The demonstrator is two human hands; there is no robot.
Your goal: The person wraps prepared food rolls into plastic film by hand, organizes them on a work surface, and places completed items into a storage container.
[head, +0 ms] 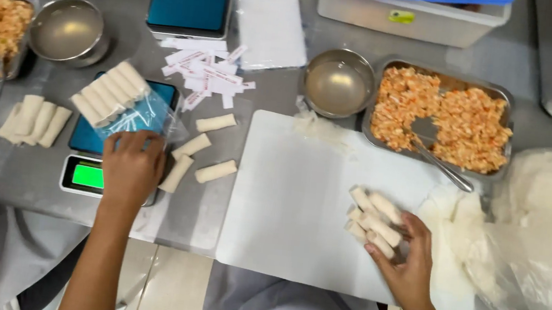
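Closest to the camera, a small pile of white rolls [374, 221] was gripped by the right hand [407, 263] at the near right edge of the white cutting board [285, 197]. Over at the counter's near left edge, the left hand [129, 168] was pressed down on a clear bag of rolls [114, 98] sitting on a digital scale [86, 175], fingers curled around the plastic. Three loose rolls [203, 149] were left just beside it. A steel tray of orange filling [440, 117] was parked past the board's far right corner.

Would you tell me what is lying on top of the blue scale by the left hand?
On the blue scale lies a clear plastic bag holding a row of pale rolls. The left hand covers the bag's near end, so that part is hidden.
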